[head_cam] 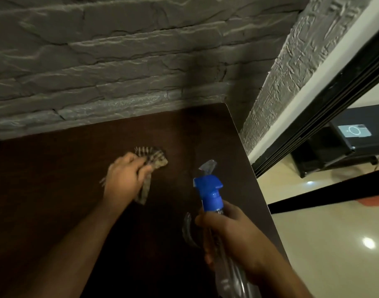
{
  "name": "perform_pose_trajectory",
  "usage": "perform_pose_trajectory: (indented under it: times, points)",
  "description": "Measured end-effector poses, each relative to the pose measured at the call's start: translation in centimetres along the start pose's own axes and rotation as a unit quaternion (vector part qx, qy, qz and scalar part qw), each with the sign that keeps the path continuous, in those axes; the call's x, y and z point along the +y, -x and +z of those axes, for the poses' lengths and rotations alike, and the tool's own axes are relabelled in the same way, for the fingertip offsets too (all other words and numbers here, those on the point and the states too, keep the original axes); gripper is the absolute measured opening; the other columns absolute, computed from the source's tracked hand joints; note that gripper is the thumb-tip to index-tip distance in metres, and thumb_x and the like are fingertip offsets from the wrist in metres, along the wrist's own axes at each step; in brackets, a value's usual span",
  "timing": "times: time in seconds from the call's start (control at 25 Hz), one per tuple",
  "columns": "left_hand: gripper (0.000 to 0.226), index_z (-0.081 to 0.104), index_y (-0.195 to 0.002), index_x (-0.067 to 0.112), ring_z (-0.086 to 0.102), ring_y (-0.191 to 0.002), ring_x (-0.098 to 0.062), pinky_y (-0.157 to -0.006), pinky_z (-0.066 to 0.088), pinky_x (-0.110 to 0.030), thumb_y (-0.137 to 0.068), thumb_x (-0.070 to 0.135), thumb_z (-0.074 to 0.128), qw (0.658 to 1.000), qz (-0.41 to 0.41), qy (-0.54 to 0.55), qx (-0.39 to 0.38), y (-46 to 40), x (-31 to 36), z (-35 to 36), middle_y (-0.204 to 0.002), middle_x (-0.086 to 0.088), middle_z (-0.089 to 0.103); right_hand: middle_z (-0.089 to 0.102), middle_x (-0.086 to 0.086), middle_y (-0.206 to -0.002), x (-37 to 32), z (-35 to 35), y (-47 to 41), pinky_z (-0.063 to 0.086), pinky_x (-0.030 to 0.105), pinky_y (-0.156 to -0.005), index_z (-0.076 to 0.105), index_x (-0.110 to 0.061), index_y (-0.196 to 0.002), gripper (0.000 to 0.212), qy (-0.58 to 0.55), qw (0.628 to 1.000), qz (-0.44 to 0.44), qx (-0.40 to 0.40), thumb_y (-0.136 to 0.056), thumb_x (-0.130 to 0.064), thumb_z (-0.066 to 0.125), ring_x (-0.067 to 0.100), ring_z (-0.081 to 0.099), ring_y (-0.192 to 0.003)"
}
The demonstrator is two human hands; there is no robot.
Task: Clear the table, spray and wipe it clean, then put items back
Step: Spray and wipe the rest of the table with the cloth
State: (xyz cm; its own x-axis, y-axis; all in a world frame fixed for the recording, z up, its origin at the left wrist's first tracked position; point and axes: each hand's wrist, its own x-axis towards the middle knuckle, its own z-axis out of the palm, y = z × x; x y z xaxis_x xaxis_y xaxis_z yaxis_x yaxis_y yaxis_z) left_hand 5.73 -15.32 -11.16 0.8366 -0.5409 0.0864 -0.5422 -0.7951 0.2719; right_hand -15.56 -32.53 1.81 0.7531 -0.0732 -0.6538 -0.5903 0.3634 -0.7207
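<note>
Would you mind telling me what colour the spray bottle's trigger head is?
Bright blue: the spray bottle's trigger head shows clearly in the head view.

I see a grey stone-textured wall (124,61) at the back. To my right, a black sliding-door frame (326,117) crosses a glossy cream floor (335,244), where a black box (354,138) sits.

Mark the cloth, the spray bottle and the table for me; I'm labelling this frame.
cloth (155,158), head view, on its striped part beyond the fingers.
spray bottle (210,190), head view, on its blue trigger head.
table (55,168), head view, on bare dark top.
</note>
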Motion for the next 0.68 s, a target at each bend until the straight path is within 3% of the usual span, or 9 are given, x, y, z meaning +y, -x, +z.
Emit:
perform_pose_trajectory:
  times: [0.12,0.24,0.4,0.48,0.6,0.68]
  points:
    - [0.037,0.063,-0.120,0.016,0.057,-0.101,-0.035,-0.087,0.045,-0.042,-0.094,0.040,0.052,0.997,-0.066,-0.018,0.024,-4.9,0.9,1.0,-0.111,-0.011,0.059,0.054,0.017,-0.066,1.3,-0.1,0.8,0.045,0.033,-0.049,0.057,-0.006,-0.097,0.035,0.010,1.000,0.005,-0.004,-0.067,-0.019,0.066,0.027,0.050,-0.048]
    - [0.039,0.060,-0.124,0.019,0.055,-0.106,-0.033,-0.090,0.043,-0.043,-0.094,0.042,0.050,0.997,-0.061,-0.009,0.041,-5.2,2.5,2.2,-0.116,-0.011,0.058,0.053,0.018,-0.064,3.4,-0.5,1.8,0.045,0.034,-0.051,0.058,-0.009,-0.099,0.021,0.032,0.999,0.011,0.005,-0.080,-0.014,0.063,0.028,0.052,-0.050]
    - [0.038,0.062,-0.122,0.021,0.054,-0.107,-0.030,-0.090,0.040,-0.039,-0.094,0.043,0.051,0.998,-0.060,0.008,0.017,-2.8,5.3,2.0,-0.116,-0.008,0.058,0.055,0.016,-0.059,5.1,-0.7,3.7,0.046,0.031,-0.050,0.056,-0.014,-0.104,0.023,0.036,0.999,0.020,-0.009,-0.082,-0.014,0.064,0.027,0.052,-0.046]
    - [0.038,0.062,-0.121,0.022,0.054,-0.104,-0.026,-0.087,0.039,-0.037,-0.093,0.044,0.049,0.999,-0.020,0.027,-0.005,0.5,8.4,1.9,-0.113,-0.004,0.059,0.052,0.016,-0.058,5.3,-0.6,4.7,0.044,0.029,-0.047,0.055,-0.011,-0.099,0.020,0.036,0.999,0.006,-0.012,-0.082,-0.012,0.063,0.026,0.050,-0.044]
    - [0.040,0.066,-0.109,0.026,0.054,-0.093,-0.024,-0.080,0.038,-0.038,-0.090,0.047,0.038,0.988,0.134,0.040,-0.068,10.3,10.8,1.5,-0.104,0.001,0.059,0.050,0.016,-0.057,5.6,-0.9,5.8,0.044,0.029,-0.045,0.055,-0.009,-0.090,0.012,0.035,0.999,-0.012,-0.021,-0.082,-0.011,0.064,0.026,0.049,-0.044]
    - [0.035,0.066,-0.110,0.028,0.055,-0.094,-0.023,-0.080,0.039,-0.037,-0.091,0.048,0.045,0.991,0.109,0.040,-0.068,11.8,8.6,1.0,-0.103,0.003,0.059,0.050,0.017,-0.057,6.0,-1.6,6.5,0.044,0.030,-0.046,0.055,-0.009,-0.090,0.016,0.036,0.999,-0.009,-0.024,-0.080,-0.013,0.066,0.026,0.048,-0.044]
